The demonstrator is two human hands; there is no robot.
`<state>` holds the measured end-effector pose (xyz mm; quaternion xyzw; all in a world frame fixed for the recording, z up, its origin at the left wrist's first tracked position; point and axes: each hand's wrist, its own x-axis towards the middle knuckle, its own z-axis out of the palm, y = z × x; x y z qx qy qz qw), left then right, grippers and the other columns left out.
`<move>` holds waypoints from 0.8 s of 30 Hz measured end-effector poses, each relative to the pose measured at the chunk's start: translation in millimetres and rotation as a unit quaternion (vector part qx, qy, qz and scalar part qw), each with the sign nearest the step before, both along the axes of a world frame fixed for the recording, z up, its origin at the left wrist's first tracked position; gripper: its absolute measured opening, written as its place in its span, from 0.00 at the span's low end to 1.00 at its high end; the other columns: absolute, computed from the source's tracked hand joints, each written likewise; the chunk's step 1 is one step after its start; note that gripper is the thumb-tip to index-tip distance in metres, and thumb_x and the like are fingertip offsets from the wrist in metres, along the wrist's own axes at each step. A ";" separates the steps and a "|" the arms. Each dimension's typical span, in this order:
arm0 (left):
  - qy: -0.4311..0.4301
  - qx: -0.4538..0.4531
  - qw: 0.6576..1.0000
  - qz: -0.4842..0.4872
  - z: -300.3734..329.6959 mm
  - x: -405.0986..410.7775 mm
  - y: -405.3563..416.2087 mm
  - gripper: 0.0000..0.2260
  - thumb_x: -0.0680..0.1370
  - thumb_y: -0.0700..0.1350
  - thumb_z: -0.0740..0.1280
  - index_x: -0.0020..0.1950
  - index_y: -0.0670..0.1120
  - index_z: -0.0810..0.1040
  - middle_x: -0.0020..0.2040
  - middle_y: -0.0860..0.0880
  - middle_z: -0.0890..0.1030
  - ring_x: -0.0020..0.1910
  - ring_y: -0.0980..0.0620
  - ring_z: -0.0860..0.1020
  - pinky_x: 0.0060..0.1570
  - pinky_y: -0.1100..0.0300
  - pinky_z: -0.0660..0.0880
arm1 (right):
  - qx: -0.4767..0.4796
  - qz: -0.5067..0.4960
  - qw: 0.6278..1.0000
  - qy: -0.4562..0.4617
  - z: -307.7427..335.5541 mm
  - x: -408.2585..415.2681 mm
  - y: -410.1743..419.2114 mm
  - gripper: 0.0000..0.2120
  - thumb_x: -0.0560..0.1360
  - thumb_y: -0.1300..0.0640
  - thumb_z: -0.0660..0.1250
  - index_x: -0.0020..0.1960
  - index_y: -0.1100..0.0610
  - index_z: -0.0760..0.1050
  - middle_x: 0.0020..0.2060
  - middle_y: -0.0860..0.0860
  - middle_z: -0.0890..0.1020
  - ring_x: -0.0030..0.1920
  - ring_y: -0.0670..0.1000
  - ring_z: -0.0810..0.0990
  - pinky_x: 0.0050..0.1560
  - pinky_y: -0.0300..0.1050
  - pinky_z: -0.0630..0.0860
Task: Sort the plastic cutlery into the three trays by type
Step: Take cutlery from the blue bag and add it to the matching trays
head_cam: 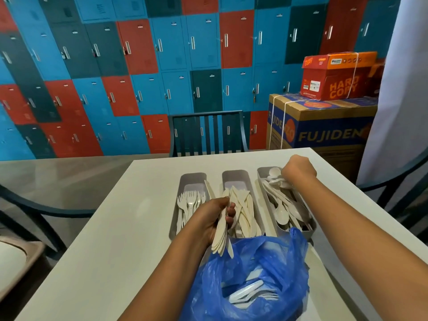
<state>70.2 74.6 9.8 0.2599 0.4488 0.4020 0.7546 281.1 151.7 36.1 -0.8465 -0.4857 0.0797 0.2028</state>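
Red, blue and dark lockers (pixel 143 72) fill the wall behind a white table (pixel 111 228), with a dark chair (pixel 206 133) pushed up to its far edge and two cartons (pixel 324 112) stacked off to the right. On the table, the left hand (pixel 214 218) is curled around a bundle of knives (pixel 221 235), blades pointing down toward the open blue bag (pixel 254 274) just below it, where more white cutlery lies inside. Three trays stand side by side just beyond this hand: the fork tray (pixel 192 179) to its left, with fork tines pointing away, the knife tray (pixel 236 179) directly behind its fingers, and the spoon tray (pixel 264 174) further right. The right hand (pixel 298 170) reaches over the far end of the spoon tray, fingers bent down and away from view, its wrist just beside the spoons (pixel 281 205); whether it grips anything cannot be told.
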 end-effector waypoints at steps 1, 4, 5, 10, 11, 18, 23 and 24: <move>0.003 0.002 1.000 0.003 0.7 -0.9 0.4 0.10 0.81 0.38 0.56 0.40 0.40 0.70 0.31 0.47 0.69 0.17 0.58 0.67 0.14 0.70 0.63 | -0.002 0.003 1.000 0.000 -0.8 -1.1 1.9 0.11 0.75 0.62 0.66 0.56 0.63 0.74 0.52 0.60 0.79 0.50 0.58 0.78 0.42 0.46 0.72; 0.006 0.004 1.000 0.010 0.8 -4.3 2.3 0.11 0.81 0.38 0.57 0.39 0.40 0.70 0.30 0.47 0.68 0.17 0.58 0.67 0.14 0.70 0.62 | 0.006 0.003 1.000 0.012 -5.3 -3.3 6.7 0.12 0.76 0.56 0.66 0.55 0.63 0.74 0.45 0.57 0.77 0.43 0.56 0.75 0.40 0.44 0.72; 0.006 0.004 1.000 0.012 0.6 -5.3 2.4 0.11 0.81 0.38 0.57 0.38 0.40 0.69 0.30 0.47 0.68 0.17 0.58 0.67 0.14 0.70 0.62 | 0.015 0.002 1.000 0.016 -6.6 -3.9 7.3 0.13 0.77 0.52 0.64 0.54 0.62 0.74 0.44 0.57 0.76 0.41 0.55 0.75 0.39 0.44 0.72; 0.011 0.008 1.000 0.020 0.4 -6.7 0.9 0.11 0.81 0.39 0.57 0.39 0.41 0.68 0.31 0.47 0.68 0.17 0.59 0.67 0.14 0.70 0.62 | 0.077 0.014 0.997 0.013 -3.0 -7.7 0.0 0.18 0.78 0.47 0.61 0.54 0.61 0.76 0.47 0.57 0.79 0.44 0.56 0.77 0.42 0.45 0.72; 0.013 0.009 1.000 0.022 -0.7 -6.2 1.3 0.11 0.81 0.39 0.57 0.39 0.41 0.68 0.30 0.47 0.68 0.17 0.59 0.67 0.14 0.70 0.62 | 0.097 0.041 0.994 0.032 0.3 -12.6 -4.8 0.16 0.78 0.49 0.61 0.53 0.62 0.77 0.48 0.57 0.80 0.45 0.56 0.77 0.43 0.45 0.73; 0.066 0.009 0.997 0.031 -0.6 3.1 -3.9 0.06 0.79 0.40 0.64 0.43 0.41 0.76 0.30 0.48 0.72 0.20 0.58 0.70 0.16 0.69 0.66 | -0.097 0.293 0.933 0.183 23.0 -79.0 -60.3 0.17 0.78 0.45 0.60 0.50 0.58 0.78 0.41 0.49 0.78 0.41 0.49 0.75 0.40 0.43 0.72; 0.107 0.021 0.994 0.028 -3.1 1.2 -12.7 0.09 0.77 0.42 0.67 0.38 0.40 0.76 0.22 0.49 0.73 0.18 0.57 0.71 0.18 0.69 0.68 | -0.070 0.293 0.928 0.218 9.9 -92.3 -68.6 0.10 0.76 0.55 0.65 0.37 0.57 0.74 0.35 0.52 0.75 0.37 0.49 0.74 0.31 0.38 0.71; 0.112 0.027 0.993 0.028 -3.3 -0.1 -14.3 0.09 0.77 0.42 0.68 0.38 0.40 0.76 0.22 0.49 0.74 0.18 0.57 0.71 0.18 0.69 0.68 | -0.070 0.286 0.921 0.253 10.0 -92.6 -69.0 0.09 0.76 0.58 0.65 0.37 0.57 0.73 0.35 0.52 0.75 0.35 0.48 0.74 0.30 0.38 0.71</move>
